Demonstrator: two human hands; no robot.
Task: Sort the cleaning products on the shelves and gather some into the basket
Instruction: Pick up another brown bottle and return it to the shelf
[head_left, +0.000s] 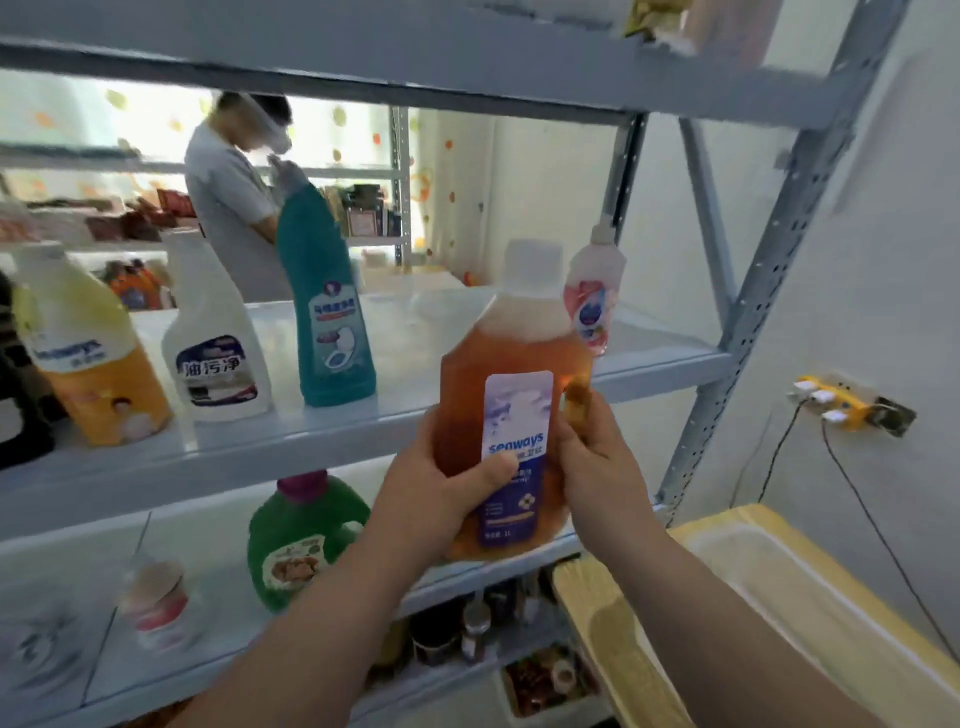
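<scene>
Both hands grasp the amber bottle (498, 353), held upright in front of the middle shelf's (311, 439) edge: the left hand (441, 493) wraps its lower left side with the thumb across the label, and the right hand (589, 457) grips its right edge. On that shelf stand an orange jug (88, 358), a white bottle (213, 332), a teal bottle (327, 312) and a pink bottle (592, 296); a green jug (301, 535) sits one shelf below

Both hands hold an amber bottle (511, 415) upright in front of the shelf (322, 431): left hand (441, 493) grips its lower left side, right hand (592, 457) its right. On the shelf left of it stand a teal bottle (324, 306), a white bottle (213, 338) and a yellow jug (88, 348); a pink bottle (592, 296) stands behind it.
</scene>
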